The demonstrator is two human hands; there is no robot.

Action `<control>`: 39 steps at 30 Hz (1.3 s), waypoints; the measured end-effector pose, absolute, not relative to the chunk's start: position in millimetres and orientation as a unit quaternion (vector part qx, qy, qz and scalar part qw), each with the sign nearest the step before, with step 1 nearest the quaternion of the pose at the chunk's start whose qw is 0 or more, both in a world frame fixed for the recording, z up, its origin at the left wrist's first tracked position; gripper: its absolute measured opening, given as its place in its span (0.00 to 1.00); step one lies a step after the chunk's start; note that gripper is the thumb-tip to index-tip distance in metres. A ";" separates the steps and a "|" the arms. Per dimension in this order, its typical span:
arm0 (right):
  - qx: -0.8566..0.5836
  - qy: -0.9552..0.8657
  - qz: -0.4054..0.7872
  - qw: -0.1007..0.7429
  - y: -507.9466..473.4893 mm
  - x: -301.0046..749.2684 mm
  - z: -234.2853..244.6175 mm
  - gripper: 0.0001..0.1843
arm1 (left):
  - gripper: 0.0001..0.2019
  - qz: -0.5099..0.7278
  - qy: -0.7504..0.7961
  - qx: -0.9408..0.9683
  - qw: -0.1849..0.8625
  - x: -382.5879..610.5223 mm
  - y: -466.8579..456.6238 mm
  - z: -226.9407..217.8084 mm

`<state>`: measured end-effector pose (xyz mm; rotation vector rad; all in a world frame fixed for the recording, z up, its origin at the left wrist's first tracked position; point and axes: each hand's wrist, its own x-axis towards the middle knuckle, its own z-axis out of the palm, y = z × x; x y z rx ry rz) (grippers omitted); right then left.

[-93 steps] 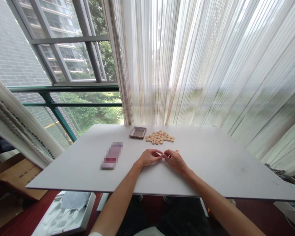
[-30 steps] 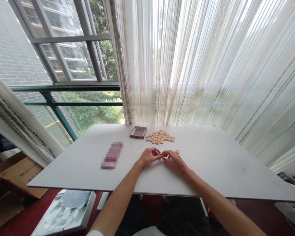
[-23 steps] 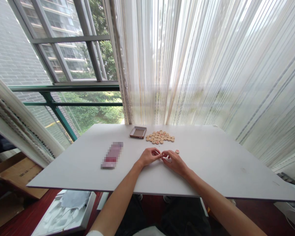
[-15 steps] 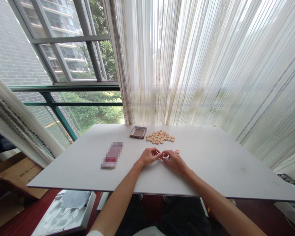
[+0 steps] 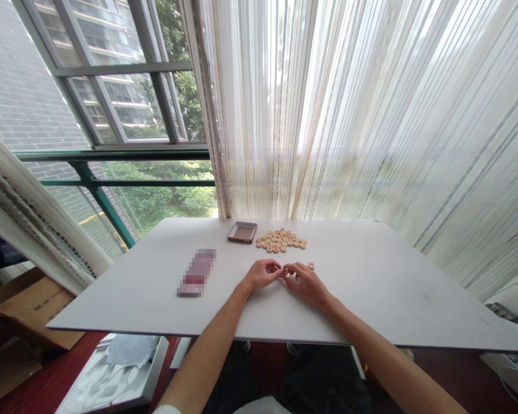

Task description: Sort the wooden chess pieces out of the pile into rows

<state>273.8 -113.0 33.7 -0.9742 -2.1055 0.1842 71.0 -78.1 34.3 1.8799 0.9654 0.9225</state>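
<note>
My left hand [image 5: 261, 275] and my right hand [image 5: 307, 283] meet fingertip to fingertip just above the white table [image 5: 371, 293]. Pinched between them is a small round xiangqi piece [image 5: 285, 272], mostly covered by the fingers. The fingers of both hands are curled and closed at the tips. Another xiangqi piece [image 5: 311, 265] with a red mark lies face up just beyond my right hand. Farther back, a cluster of wooden xiangqi pieces [image 5: 284, 244] lies flat; some show red or dark characters, and others look plain on top.
A shallow open box [image 5: 229, 237] with a brown rim stands left of the cluster. To the left of my hands lies a blurred-out pinkish rectangular item [image 5: 197, 273]. Sheer curtains [image 5: 328, 144] hang behind the table's far edge. A white box [image 5: 151, 374] is on the floor below.
Almost nothing differs. My fingertips have shifted slightly around the small piece, while both arms and the other pieces stay in place.
</note>
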 end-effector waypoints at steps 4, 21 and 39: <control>-0.380 -0.833 0.070 0.397 -112.5 274.4 33.6 0.11 | 0.16 0.363 0.379 0.750 0.403 70.6 -78.3 35.0; -0.363 -0.837 0.082 0.400 -110.9 276.0 31.8 0.15 | 0.16 0.354 0.377 0.762 0.389 69.7 -76.9 32.3; -0.421 -0.749 0.052 0.509 -103.9 294.1 39.4 0.12 | 0.14 0.344 0.396 0.766 0.372 69.8 -75.9 31.3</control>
